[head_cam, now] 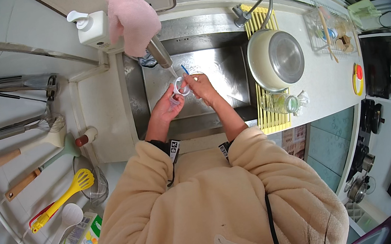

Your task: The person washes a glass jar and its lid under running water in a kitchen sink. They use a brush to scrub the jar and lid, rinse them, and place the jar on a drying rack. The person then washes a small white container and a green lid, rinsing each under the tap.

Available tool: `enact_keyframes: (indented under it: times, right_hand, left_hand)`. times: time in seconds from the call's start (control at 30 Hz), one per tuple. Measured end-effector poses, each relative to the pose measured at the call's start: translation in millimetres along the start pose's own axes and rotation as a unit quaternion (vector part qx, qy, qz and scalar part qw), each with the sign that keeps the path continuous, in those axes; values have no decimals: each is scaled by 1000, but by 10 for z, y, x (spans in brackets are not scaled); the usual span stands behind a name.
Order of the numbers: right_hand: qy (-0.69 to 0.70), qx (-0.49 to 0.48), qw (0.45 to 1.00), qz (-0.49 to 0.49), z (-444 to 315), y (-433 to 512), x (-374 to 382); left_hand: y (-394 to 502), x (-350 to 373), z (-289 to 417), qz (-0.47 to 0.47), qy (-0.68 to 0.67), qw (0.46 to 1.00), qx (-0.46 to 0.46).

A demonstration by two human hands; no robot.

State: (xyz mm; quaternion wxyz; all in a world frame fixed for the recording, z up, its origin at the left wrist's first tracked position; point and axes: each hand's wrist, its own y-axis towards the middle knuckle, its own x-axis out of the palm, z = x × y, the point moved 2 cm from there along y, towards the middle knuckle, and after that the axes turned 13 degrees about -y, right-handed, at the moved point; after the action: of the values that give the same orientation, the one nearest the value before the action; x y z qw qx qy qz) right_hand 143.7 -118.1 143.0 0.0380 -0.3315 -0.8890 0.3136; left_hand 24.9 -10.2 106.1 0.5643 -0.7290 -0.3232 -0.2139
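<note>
Over the stainless steel sink, my left hand holds a small white plastic ring-shaped piece, perhaps a lid or small cup. Some translucent plastic also shows under its fingers. My right hand grips a thin blue stick, whose upper end sticks out above the fingers. Its lower end is hidden at the white piece, where the right fingertips meet it. A thin stream of water runs from the metal faucet just above both hands.
A pink cloth drapes over the faucet beside a white pump bottle. Right of the sink, a yellow drying rack bears an upturned pot and a glass jar. Kitchen utensils, including a yellow slotted spoon, hang at left.
</note>
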Motion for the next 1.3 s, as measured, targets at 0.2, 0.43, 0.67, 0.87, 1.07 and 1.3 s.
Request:
enact_keyframes:
  times: [0.2, 0.43, 0.67, 0.87, 1.07, 1.3]
  right_hand:
    - [421, 24, 906, 33, -80, 112, -127]
    - [472, -31, 869, 142, -190, 178, -105]
    - [62, -191, 943, 265, -384, -30, -155]
    - [-99, -191, 958, 191, -298, -105, -241]
    - [-88, -145, 985, -20, -158, -169, -221]
    - [-132, -202, 970, -7, -300, -73, -185]
  left_hand:
    - [-128, 70, 18, 37, 153, 982, 102]
    - [-146, 111, -173, -74, 15, 997, -23]
    - [-144, 177, -156, -69, -14, 997, 10]
    - [-90, 122, -81, -55, -18, 998, 18]
    - [-83, -67, 35, -30, 53, 998, 18]
    - [-61, 110, 52, 1, 200, 979, 44]
